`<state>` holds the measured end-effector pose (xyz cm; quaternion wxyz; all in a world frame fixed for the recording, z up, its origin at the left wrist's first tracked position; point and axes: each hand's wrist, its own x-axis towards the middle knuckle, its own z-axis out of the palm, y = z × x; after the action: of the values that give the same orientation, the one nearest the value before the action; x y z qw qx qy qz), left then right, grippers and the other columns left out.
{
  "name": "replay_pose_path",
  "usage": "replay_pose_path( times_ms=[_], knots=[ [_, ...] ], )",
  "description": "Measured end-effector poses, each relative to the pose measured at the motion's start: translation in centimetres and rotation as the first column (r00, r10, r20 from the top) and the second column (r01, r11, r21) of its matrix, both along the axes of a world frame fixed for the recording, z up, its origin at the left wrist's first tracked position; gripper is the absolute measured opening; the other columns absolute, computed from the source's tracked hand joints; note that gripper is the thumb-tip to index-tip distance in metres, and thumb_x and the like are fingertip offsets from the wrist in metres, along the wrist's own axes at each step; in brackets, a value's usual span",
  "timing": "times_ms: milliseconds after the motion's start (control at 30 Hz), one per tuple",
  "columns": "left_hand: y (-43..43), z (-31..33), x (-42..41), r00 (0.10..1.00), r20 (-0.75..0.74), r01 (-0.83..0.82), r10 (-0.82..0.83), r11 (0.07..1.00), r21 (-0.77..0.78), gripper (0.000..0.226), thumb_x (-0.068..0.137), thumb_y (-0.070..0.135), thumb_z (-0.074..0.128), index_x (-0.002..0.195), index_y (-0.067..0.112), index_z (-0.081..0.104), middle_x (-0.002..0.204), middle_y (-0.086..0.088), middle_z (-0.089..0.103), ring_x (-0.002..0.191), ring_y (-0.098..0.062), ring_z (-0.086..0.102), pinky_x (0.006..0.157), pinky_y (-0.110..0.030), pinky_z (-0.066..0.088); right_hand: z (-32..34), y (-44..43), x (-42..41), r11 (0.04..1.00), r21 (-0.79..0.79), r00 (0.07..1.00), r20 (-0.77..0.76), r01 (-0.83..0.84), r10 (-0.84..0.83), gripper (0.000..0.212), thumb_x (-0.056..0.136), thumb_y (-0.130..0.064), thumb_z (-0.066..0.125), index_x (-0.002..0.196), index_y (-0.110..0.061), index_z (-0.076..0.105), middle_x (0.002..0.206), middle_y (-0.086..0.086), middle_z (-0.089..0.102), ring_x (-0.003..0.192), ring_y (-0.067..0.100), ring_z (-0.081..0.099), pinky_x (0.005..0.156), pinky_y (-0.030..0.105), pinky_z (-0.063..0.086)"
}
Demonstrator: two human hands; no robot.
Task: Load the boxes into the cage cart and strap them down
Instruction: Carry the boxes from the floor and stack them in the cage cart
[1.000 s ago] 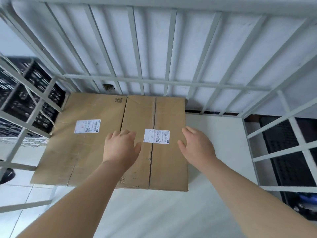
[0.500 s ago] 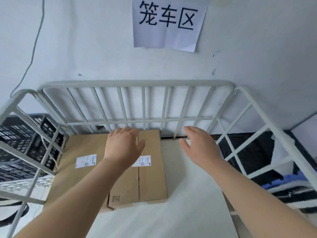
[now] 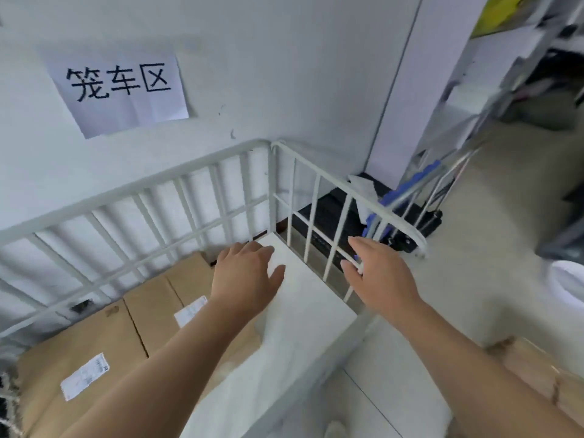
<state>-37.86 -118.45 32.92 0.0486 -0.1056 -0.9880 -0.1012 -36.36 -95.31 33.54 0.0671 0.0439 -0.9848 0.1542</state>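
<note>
Two brown cardboard boxes lie flat on the floor of the white cage cart (image 3: 196, 184): a large box (image 3: 79, 346) at the left and a narrower box (image 3: 158, 308) beside it, each with a white label. My left hand (image 3: 245, 279) hovers over the cart's white floor just right of the narrower box, fingers straight, holding nothing. My right hand (image 3: 379, 273) hangs open in front of the cart's right side rail, empty. More cardboard (image 3: 534, 371) shows on the floor at the lower right, outside the cart.
A paper sign (image 3: 120, 90) with black characters hangs on the wall behind the cart. A black and blue hand trolley (image 3: 404, 216) stands right of the cart. Black crates (image 3: 8, 403) sit at the far left. Shelving (image 3: 537, 52) fills the upper right.
The view has swung up and to the right. Both hands have lifted off the narrower box and moved right with the view; the boxes lie where they were.
</note>
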Motion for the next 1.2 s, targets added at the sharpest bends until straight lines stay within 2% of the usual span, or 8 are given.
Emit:
replay_pose_path(
  times_ms=[167, 333, 500, 700, 867, 967, 1067, 1200],
  knots=[
    [9.4, 0.5, 2.9, 0.964, 0.033, 0.263, -0.263, 0.965, 0.006, 0.042, 0.092, 0.051, 0.042, 0.123, 0.028, 0.059, 0.124, 0.006, 0.06, 0.114, -0.022, 0.052, 0.098, -0.035, 0.034, 0.0, 8.2, 8.5, 0.965, -0.001, 0.965, 0.021, 0.261, -0.261, 0.042, 0.094, -0.03, 0.051, 0.128, -0.006, 0.055, 0.125, 0.01, 0.061, 0.115, 0.026, 0.056, 0.097, 0.037, 0.043],
    [20.2, 0.4, 7.1, 0.871, 0.042, 0.491, -0.49, 0.871, -0.002, 0.038, 0.091, 0.05, 0.042, 0.114, 0.029, 0.062, 0.109, 0.007, 0.063, 0.106, -0.021, 0.055, 0.093, -0.035, 0.038, -0.6, 16.8, 17.9, 0.872, 0.009, 0.871, 0.033, 0.49, -0.49, 0.039, 0.093, -0.033, 0.049, 0.124, -0.011, 0.056, 0.125, 0.005, 0.061, 0.115, 0.024, 0.054, 0.098, 0.037, 0.042],
    [31.6, -0.8, 12.5, 0.762, 0.072, 0.646, -0.643, 0.762, -0.036, 0.047, 0.093, 0.052, 0.041, 0.129, 0.026, 0.055, 0.123, 0.007, 0.06, 0.114, -0.019, 0.052, 0.1, -0.034, 0.035, -1.8, 25.2, 27.2, 0.758, 0.044, 0.753, 0.081, 0.651, -0.652, 0.04, 0.093, -0.035, 0.043, 0.127, -0.018, 0.053, 0.123, 0.0, 0.06, 0.116, 0.023, 0.054, 0.095, 0.031, 0.041],
    [44.3, -3.8, 19.1, 0.664, 0.135, 0.745, -0.736, 0.665, -0.041, 0.047, 0.093, 0.052, 0.039, 0.13, 0.026, 0.054, 0.124, 0.005, 0.059, 0.113, -0.02, 0.052, 0.099, -0.034, 0.035, -3.9, 35.1, 36.8, 0.651, 0.01, 0.642, 0.154, 0.759, -0.751, 0.036, 0.093, -0.034, 0.044, 0.124, -0.02, 0.055, 0.118, -0.005, 0.062, 0.115, 0.017, 0.055, 0.091, 0.027, 0.045],
    [52.0, -7.0, 23.0, 0.628, 0.196, 0.774, -0.753, 0.63, -0.062, 0.041, 0.093, 0.05, 0.04, 0.119, 0.025, 0.06, 0.112, 0.007, 0.063, 0.102, -0.017, 0.055, 0.089, -0.031, 0.038, -6.7, 42.2, 42.4, 0.619, 0.065, 0.599, 0.188, 0.783, -0.778, 0.035, 0.094, -0.035, 0.044, 0.125, -0.021, 0.053, 0.118, -0.01, 0.06, 0.111, 0.016, 0.054, 0.088, 0.025, 0.042],
    [55.7, -8.9, 24.2, 0.607, 0.226, 0.792, -0.762, 0.604, -0.092, 0.041, 0.093, 0.05, 0.04, 0.117, 0.024, 0.061, 0.11, 0.005, 0.064, 0.099, -0.018, 0.056, 0.087, -0.031, 0.04, -8.8, 45.7, 44.4, 0.576, 0.053, 0.554, 0.211, 0.816, -0.805, 0.027, 0.097, -0.038, 0.042, 0.111, -0.02, 0.057, 0.101, -0.007, 0.061, 0.101, 0.017, 0.057, 0.081, 0.026, 0.043],
    [59.1, -11.2, 24.4, 0.588, 0.269, 0.805, -0.763, 0.583, -0.106, 0.042, 0.093, 0.051, 0.039, 0.119, 0.024, 0.06, 0.111, 0.004, 0.063, 0.101, -0.017, 0.056, 0.089, -0.031, 0.041, -11.2, 48.6, 45.3, 0.537, 0.051, 0.516, 0.216, 0.842, -0.829, 0.032, 0.098, -0.04, 0.042, 0.114, -0.017, 0.059, 0.109, -0.001, 0.065, 0.104, 0.016, 0.058, 0.089, 0.031, 0.047],
    [63.4, -15.1, 23.7, 0.57, 0.316, 0.817, -0.758, 0.565, -0.118, 0.044, 0.093, 0.051, 0.039, 0.123, 0.025, 0.058, 0.115, 0.004, 0.063, 0.104, -0.017, 0.056, 0.09, -0.03, 0.041, -15.0, 52.8, 45.4, 0.495, 0.014, 0.477, 0.245, 0.869, -0.844, 0.025, 0.094, -0.034, 0.05, 0.108, -0.015, 0.059, 0.095, -0.003, 0.065, 0.088, 0.017, 0.059, 0.079, 0.029, 0.048]
  ],
)
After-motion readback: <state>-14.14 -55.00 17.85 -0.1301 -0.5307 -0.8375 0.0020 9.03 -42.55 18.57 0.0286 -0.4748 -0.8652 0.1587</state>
